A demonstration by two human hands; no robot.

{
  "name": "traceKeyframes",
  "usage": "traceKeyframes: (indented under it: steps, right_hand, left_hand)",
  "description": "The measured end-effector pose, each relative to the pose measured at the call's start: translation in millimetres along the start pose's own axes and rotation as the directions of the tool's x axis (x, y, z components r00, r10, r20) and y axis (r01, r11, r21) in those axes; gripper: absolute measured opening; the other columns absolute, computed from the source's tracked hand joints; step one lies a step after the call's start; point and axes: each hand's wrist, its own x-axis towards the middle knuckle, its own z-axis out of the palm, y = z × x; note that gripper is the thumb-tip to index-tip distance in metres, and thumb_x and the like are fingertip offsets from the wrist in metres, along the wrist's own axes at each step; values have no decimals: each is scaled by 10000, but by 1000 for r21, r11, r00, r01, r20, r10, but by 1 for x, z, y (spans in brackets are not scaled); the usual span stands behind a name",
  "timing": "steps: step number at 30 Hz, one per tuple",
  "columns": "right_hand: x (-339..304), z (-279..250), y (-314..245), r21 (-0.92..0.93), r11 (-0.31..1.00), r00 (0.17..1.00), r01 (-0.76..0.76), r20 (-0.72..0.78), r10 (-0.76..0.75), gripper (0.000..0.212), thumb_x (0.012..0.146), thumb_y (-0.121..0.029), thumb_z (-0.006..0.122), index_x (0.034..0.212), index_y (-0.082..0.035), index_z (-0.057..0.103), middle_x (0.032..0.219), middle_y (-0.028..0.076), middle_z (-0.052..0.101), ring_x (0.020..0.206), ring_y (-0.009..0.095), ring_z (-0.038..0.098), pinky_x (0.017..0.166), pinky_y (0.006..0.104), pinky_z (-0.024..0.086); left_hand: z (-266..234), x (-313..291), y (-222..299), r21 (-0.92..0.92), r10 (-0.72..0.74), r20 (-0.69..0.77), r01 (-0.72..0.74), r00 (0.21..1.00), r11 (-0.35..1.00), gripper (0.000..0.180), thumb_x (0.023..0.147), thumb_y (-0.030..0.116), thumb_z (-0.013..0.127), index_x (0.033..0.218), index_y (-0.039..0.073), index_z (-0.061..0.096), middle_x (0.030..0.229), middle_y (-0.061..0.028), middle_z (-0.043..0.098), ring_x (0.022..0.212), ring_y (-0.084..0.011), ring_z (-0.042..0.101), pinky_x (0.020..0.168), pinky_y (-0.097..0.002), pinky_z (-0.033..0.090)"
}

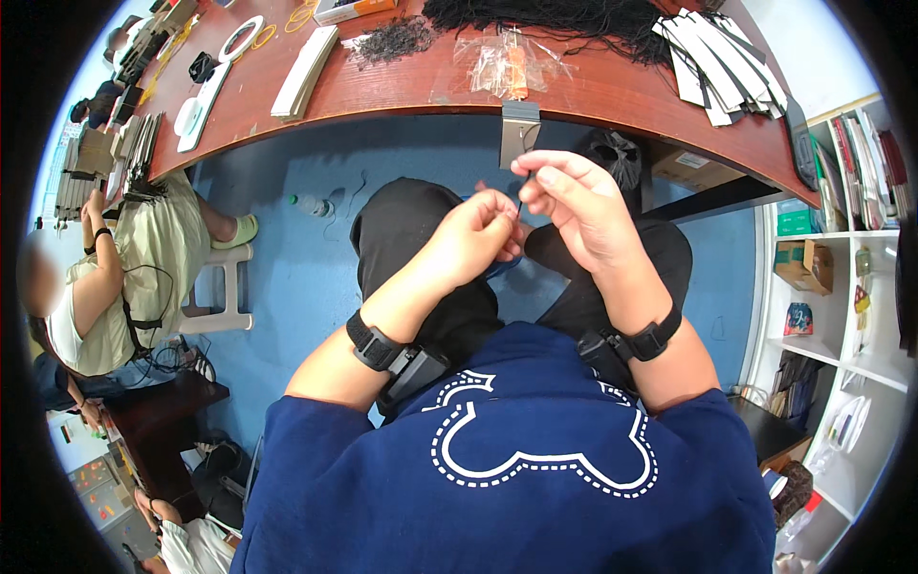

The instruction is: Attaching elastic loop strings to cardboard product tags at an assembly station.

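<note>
My left hand is closed above my lap, its thumb and fingers pinched on a thin black cord. Close by on the right, my right hand is raised, with thumb and forefinger pinching the cord's upper part. The short stretch between the hands is dark and hard to follow. Just beyond my fingertips, a grey metal bracket hangs at the table's front edge. On the table, a heap of black cords lies at the back, and a clear plastic bag lies above the bracket.
The red-brown table carries white strips with black cords, a stack of white strips and small black pieces. A shelf stands at right. Another person sits at left. A bottle lies on the floor.
</note>
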Motion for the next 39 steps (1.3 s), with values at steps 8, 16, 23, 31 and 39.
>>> traceKeyframes:
  steps: [8, 16, 23, 31, 39]
  right_hand:
    - [14, -1, 8, -196, 979, 993, 57, -91, -76, 169, 853, -115, 594, 958, 13, 622, 828, 74, 627, 716, 100, 575, 663, 214, 466]
    - [22, 0, 9, -113, 990, 991, 87, -91, -98, 150, 855, -124, 591, 899, 14, 627, 824, 83, 630, 716, 110, 584, 656, 218, 463]
    - [25, -10, 25, -244, 953, 943, 180, -234, -238, 162, 837, -35, 591, 976, 5, 519, 842, 83, 606, 723, 119, 596, 660, 229, 484]
    - [11, 2, 30, -458, 846, 889, 271, -217, -402, 389, 829, -4, 597, 1202, 44, 497, 890, 75, 618, 767, 113, 607, 706, 226, 487]
    - [11, 3, 28, -441, 863, 891, 245, -248, -380, 343, 833, -17, 600, 1161, 49, 526, 894, 93, 628, 771, 113, 611, 694, 225, 493]
  left_hand:
    - [-1, 4, -2, 211, -19, 38, 11, 999, 977, 104, 944, 139, 415, 907, 58, 468, 809, -34, 547, 684, -103, 548, 615, -237, 472]
    - [1, 6, -3, 241, -42, 45, 30, 998, 970, 107, 941, 134, 414, 893, 55, 469, 790, -34, 543, 677, -107, 553, 603, -243, 476]
    - [-5, -1, 10, 900, 535, 174, -354, 827, 254, 117, 824, 75, 555, 927, 24, 531, 750, -77, 544, 696, -164, 567, 629, -281, 470]
    - [3, 3, 41, 740, 768, -101, -468, 632, 483, 470, 789, -41, 566, 1243, 44, 482, 1073, -131, 528, 944, -205, 569, 786, -291, 485]
    - [4, 3, 40, 732, 793, -108, -491, 599, 471, 386, 787, -27, 590, 1166, 19, 529, 1083, -124, 540, 967, -193, 572, 785, -276, 491]
